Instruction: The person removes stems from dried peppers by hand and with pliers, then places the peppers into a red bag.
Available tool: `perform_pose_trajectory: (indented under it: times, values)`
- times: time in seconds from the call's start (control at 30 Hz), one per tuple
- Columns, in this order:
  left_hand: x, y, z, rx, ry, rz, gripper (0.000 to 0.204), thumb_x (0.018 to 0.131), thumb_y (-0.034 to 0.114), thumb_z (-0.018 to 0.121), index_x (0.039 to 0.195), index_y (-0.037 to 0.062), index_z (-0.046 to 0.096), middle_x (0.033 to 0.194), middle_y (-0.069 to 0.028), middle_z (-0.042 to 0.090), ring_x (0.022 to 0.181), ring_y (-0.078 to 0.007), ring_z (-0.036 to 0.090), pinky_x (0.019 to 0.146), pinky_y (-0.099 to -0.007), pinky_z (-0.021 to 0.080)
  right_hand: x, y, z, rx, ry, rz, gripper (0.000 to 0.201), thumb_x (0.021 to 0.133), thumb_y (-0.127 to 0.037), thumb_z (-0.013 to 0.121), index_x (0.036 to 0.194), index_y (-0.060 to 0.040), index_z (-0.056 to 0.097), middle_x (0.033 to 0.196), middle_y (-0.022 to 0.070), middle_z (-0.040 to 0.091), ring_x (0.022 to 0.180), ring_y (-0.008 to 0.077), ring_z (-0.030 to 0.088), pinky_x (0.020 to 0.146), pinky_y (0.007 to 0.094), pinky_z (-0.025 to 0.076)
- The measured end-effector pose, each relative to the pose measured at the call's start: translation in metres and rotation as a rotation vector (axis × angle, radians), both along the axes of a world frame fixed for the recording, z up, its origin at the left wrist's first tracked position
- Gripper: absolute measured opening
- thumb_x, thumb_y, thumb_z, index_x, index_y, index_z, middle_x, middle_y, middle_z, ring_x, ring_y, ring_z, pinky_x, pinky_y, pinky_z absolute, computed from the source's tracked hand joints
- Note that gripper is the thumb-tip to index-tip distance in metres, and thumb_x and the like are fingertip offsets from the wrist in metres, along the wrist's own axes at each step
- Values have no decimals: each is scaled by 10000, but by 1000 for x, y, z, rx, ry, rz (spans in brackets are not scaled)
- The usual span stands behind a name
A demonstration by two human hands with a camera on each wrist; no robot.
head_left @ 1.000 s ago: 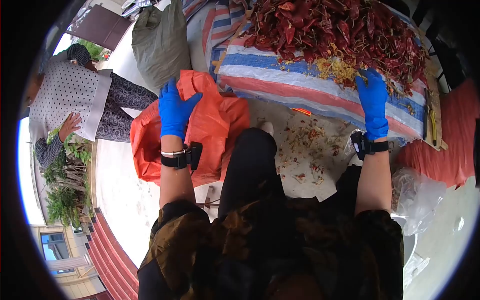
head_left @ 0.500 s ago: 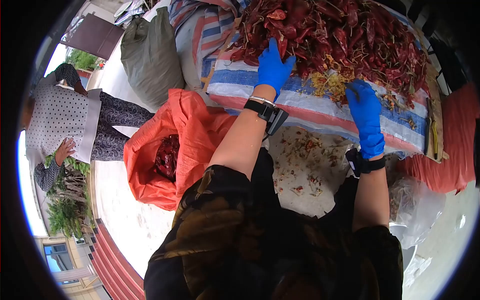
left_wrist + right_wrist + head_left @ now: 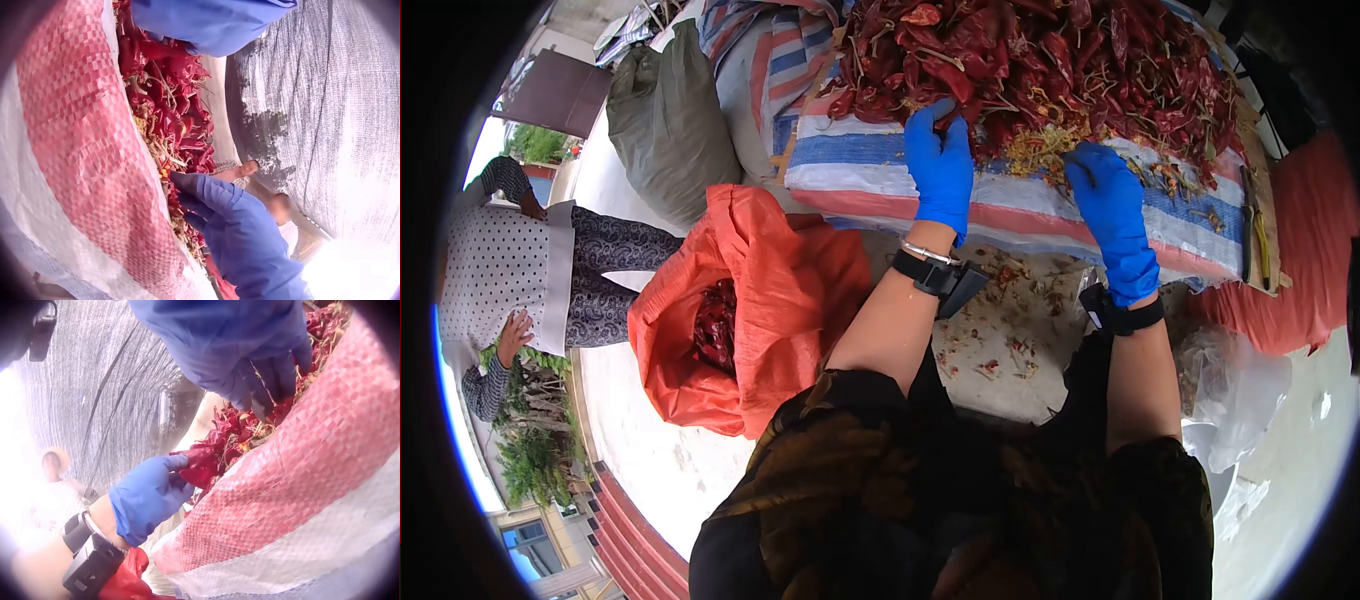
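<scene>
Dried red peppers [image 3: 1000,60] lie heaped on a striped woven sheet [image 3: 850,175]. My gloved left hand [image 3: 941,170] is at the front edge of the heap; in the right wrist view the left hand [image 3: 150,497] pinches a red pepper [image 3: 201,465] between thumb and fingers. My gloved right hand [image 3: 1108,205] is bent over the yellow seeds and stem scraps [image 3: 1040,150]. In the right wrist view a thin stem [image 3: 262,381] and a red pepper [image 3: 282,411] show at its fingertips; whether it grips them is unclear.
An open orange-red sack [image 3: 775,290] with peppers inside stands left of my legs, near a grey-green sack [image 3: 670,130]. A person [image 3: 505,270] stands at the far left. A yellow-handled tool [image 3: 1262,245] lies at the sheet's right edge.
My left hand has moved from the orange-red sack to the pepper heap, and the sack's mouth has come into view. The right hand has shifted slightly left and stays near the seeds.
</scene>
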State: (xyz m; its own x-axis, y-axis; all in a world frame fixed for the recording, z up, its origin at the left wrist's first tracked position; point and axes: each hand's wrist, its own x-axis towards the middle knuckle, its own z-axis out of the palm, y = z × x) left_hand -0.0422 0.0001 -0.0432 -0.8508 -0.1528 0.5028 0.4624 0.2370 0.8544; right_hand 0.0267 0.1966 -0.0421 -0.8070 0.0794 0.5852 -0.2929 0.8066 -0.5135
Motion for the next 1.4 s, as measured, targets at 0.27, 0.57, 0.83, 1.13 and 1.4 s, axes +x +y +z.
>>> perform_pose_trajectory:
  times: [0.27, 0.57, 0.83, 1.13, 1.4]
  values:
    - [1, -1, 28, 101, 174, 99, 274, 711, -66, 567, 957, 53, 575, 1053, -69, 525, 992, -192, 504, 830, -278, 401, -9, -11, 1, 12, 29, -9, 126, 746, -125, 619, 855, -66, 639, 900, 129, 615, 840, 294, 587, 732, 358, 473]
    - [14, 12, 30, -162, 221, -227, 349, 667, -85, 570, 994, 37, 571, 1180, -122, 465, 1081, -250, 475, 924, -318, 389, -13, -32, 17, -269, -44, -62, 200, 792, -167, 609, 956, -52, 615, 885, 112, 612, 829, 246, 584, 732, 322, 463]
    - [26, 25, 18, -237, 195, -460, 367, 685, -92, 527, 1022, 49, 569, 1217, -150, 449, 1101, -291, 476, 934, -341, 387, -9, -25, 34, -1273, -391, 131, 247, 840, -279, 599, 977, -74, 613, 766, -32, 554, 559, 31, 383, 490, 182, 289]
    - [24, 34, 16, -578, 223, -485, 433, 654, -7, 608, 1072, 93, 559, 1311, -177, 349, 1191, -351, 364, 968, -395, 353, -15, -4, 32, -1226, -192, 11, 216, 794, -135, 641, 987, -40, 619, 843, -11, 593, 704, 59, 502, 644, 194, 405]
    - [18, 34, 10, -702, 268, -335, 471, 578, 2, 608, 1043, 52, 557, 1335, -210, 281, 1231, -412, 259, 1011, -496, 257, -10, 8, 43, -1030, 17, -74, 232, 793, -111, 630, 1012, -38, 614, 849, -7, 590, 721, 64, 483, 654, 201, 376]
